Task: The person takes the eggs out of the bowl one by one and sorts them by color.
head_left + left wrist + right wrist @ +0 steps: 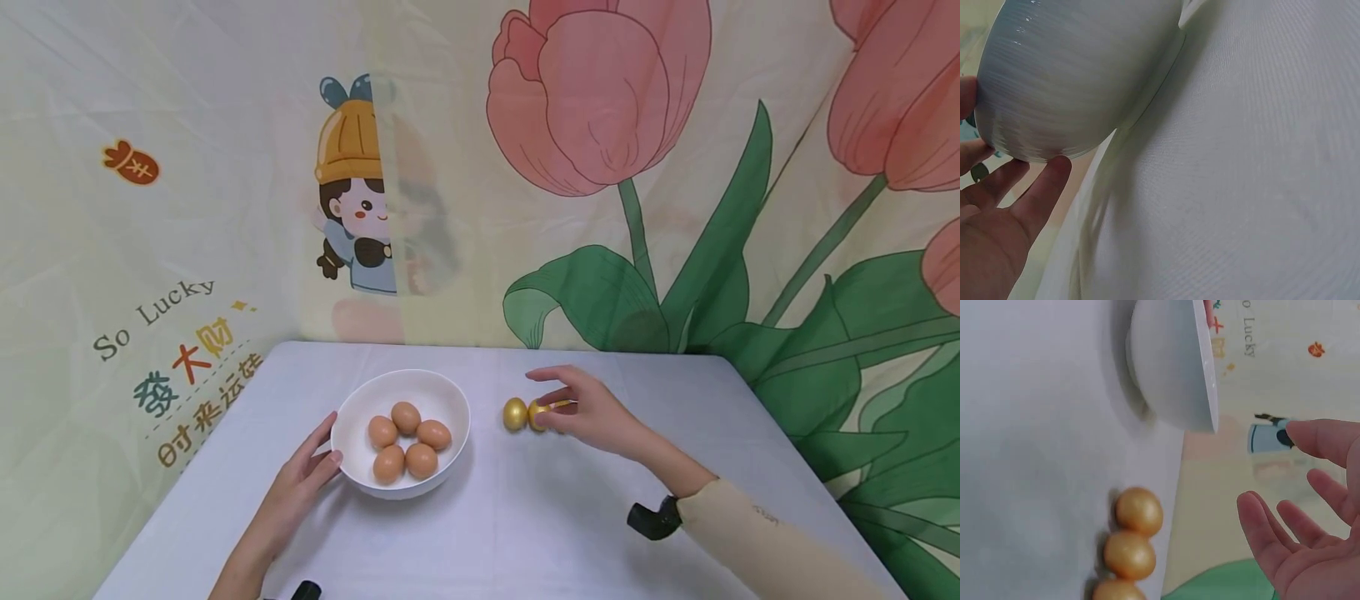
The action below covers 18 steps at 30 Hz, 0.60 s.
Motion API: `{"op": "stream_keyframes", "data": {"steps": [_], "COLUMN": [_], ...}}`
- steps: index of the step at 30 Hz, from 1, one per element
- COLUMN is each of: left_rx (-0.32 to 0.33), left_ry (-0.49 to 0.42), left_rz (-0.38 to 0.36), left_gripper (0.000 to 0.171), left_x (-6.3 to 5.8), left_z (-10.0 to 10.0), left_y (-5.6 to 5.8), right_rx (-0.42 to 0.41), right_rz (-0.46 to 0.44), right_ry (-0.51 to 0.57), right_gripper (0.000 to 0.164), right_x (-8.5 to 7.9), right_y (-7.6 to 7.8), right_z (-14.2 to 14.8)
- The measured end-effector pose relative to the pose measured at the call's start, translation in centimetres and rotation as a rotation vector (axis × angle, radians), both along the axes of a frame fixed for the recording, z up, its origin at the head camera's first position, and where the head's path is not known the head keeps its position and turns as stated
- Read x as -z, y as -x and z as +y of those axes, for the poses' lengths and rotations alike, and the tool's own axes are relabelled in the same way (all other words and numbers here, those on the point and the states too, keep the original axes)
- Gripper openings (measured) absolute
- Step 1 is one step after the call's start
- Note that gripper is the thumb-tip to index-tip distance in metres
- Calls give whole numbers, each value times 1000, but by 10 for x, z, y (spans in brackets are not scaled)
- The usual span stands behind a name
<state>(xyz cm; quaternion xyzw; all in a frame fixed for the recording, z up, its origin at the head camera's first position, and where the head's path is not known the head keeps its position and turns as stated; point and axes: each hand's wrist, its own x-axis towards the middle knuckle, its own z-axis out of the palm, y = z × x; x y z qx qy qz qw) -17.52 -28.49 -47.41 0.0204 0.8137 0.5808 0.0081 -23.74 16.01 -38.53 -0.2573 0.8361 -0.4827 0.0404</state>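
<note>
A white bowl [401, 492] holding several brown eggs [388, 464] stands on the table, left of centre. My left hand [300, 483] touches the bowl's left side, thumb and fingertips on its outer wall; the left wrist view shows the fingers fairly straight against the bowl [1079, 75]. To the right of the bowl, golden eggs [515, 414] sit in a row, three of them showing in the right wrist view as golden eggs [1139, 510]. Over the right end of that row hovers my right hand [592, 417], fingers spread and nothing held, partly hiding the eggs in the head view.
A white cloth [465, 542] covers the table. Behind it hangs a printed backdrop [450, 317] with tulips, a cartoon figure and lettering. Black wrist-worn gear [654, 518] sits by the right cuff.
</note>
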Motion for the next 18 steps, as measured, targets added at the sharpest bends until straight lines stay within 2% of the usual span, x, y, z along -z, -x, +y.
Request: {"op": "stream_keyframes", "data": {"steps": [18], "left_rx": [1], "left_ry": [11], "left_rz": [3], "left_gripper": [71], "left_x": [1], "left_z": [-1], "left_y": [0], "right_rx": [-100], "right_rz": [-98], "right_ry": [22], "right_gripper": [57], "right_x": [5], "right_y": [9], "right_z": [-109]}}
